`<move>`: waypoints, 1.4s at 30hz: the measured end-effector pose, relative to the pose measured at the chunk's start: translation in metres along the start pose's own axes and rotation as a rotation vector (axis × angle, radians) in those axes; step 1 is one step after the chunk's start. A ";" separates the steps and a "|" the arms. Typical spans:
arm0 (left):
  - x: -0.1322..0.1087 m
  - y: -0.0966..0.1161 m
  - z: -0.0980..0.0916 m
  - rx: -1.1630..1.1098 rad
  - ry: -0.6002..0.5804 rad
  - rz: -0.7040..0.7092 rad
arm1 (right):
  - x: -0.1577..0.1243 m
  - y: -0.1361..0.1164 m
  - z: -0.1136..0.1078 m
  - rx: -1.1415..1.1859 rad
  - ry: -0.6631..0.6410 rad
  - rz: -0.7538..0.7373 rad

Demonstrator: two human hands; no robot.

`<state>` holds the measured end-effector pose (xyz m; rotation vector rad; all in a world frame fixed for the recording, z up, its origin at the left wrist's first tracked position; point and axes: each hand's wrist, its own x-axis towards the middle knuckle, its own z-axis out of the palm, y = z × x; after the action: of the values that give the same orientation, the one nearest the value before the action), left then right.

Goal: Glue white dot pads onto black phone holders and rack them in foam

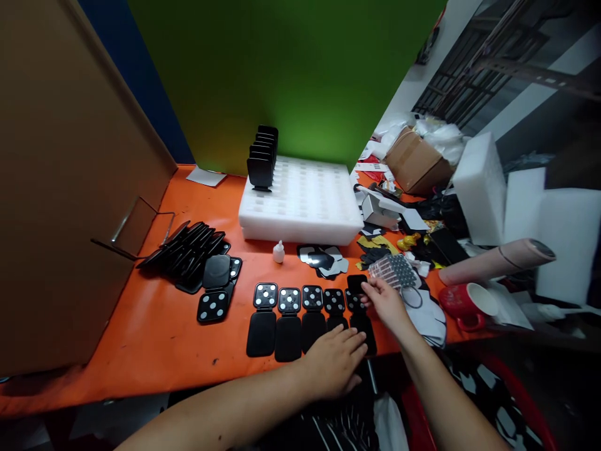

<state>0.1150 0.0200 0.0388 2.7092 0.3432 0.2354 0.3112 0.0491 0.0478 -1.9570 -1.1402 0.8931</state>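
A row of hinged black cases (261,335) lies unfolded along the front of the table, their upper halves bearing pale round dots. My left hand (335,358) rests with its fingers stretched out over the lower halves of the cases at the right of the row. Between the thumb and fingers of my right hand (382,300) is a thin black square plate (357,284). It is held over the dotted half of the rightmost case (353,302), partly covering it. Behind the row lie loose glossy plates (323,258) and a small white bottle (278,252).
A heap of black cases (188,254) lies at left beside a wire stand (126,225). Several black pieces (261,170) stand upright in a white foam block (300,213). On the right are a red mug (462,304), a pink flask (498,260) and cluttered scraps.
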 end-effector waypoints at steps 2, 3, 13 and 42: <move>0.011 0.001 0.009 0.032 0.008 -0.002 | -0.010 0.021 -0.010 0.098 0.008 0.038; 0.015 0.001 0.014 0.044 0.015 -0.013 | -0.013 0.029 -0.011 0.104 0.018 0.025; 0.021 -0.003 0.037 0.124 0.008 -0.056 | -0.007 0.053 0.002 -0.118 -0.041 0.016; 0.023 -0.004 0.041 0.122 0.013 -0.074 | -0.014 0.016 0.007 -0.916 0.064 -0.077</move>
<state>0.1453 0.0145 0.0027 2.8093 0.4747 0.2179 0.3069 0.0322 0.0343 -2.5798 -1.7656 0.2444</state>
